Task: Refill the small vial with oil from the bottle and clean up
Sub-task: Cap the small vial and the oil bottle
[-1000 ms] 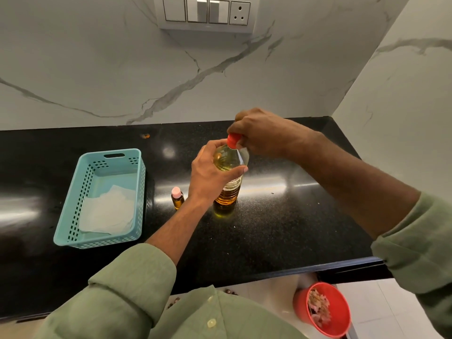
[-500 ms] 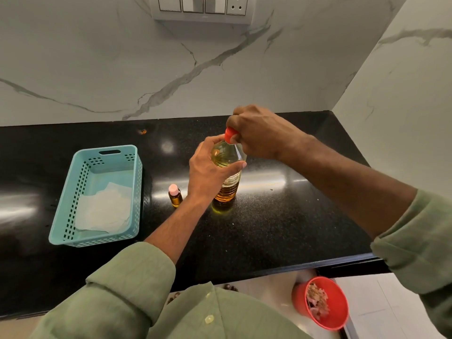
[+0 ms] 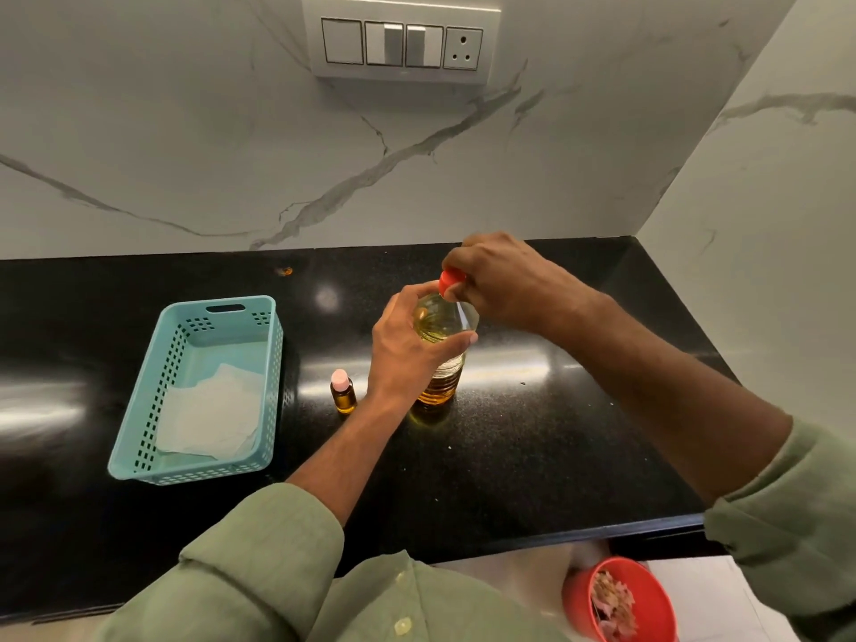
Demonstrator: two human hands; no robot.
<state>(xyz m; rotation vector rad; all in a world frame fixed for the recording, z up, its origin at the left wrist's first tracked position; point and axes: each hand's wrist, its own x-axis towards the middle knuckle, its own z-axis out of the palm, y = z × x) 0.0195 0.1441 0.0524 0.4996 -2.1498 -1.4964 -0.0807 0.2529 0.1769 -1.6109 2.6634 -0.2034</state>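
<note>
My left hand (image 3: 407, 345) grips the upright oil bottle (image 3: 440, 359); my right hand (image 3: 505, 280) pinches its red cap (image 3: 448, 281), vial (image 3: 343, 392) just left.

White marble walls (image 3: 185, 145) meet a glossy black countertop (image 3: 532, 437).

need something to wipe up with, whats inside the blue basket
Inside the blue basket lies a crumpled white tissue, covering the near part of its floor. Whatever may be under the tissue is hidden.
</note>
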